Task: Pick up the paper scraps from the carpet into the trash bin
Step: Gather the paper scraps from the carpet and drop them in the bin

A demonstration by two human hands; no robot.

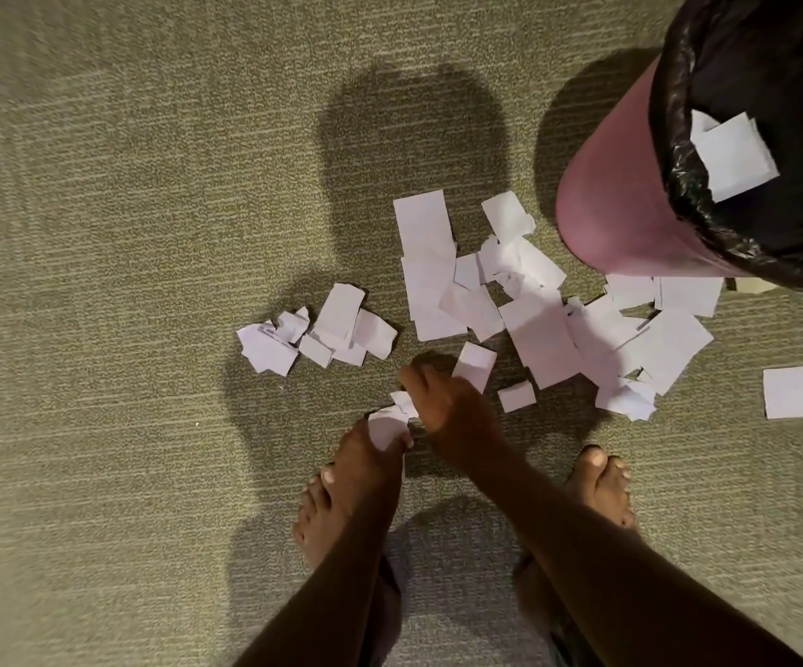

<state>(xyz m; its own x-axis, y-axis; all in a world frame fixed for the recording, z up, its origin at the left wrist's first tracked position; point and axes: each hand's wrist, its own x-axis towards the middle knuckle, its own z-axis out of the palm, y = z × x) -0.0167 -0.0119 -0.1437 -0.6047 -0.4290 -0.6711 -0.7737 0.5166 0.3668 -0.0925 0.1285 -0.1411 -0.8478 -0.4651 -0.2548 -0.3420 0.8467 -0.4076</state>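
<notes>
White paper scraps lie on the olive carpet (125, 233): a large overlapping pile (534, 320) in front of the bin, a smaller cluster (322, 329) to its left, and loose pieces (796, 391) at the right. The pink trash bin (601, 199) with a black liner stands at the upper right, with a few scraps (731, 156) inside. My left hand (365, 459) is low over the carpet, shut on a few scraps (389, 426). My right hand (447, 406) reaches down beside it, fingers touching a scrap (474, 365); whether it grips that scrap is unclear.
My two bare feet (322, 517) (604, 488) stand on the carpet just below the hands. Shadows of my body and the bin fall across the carpet. A small tan object (751, 285) peeks out under the bin's rim.
</notes>
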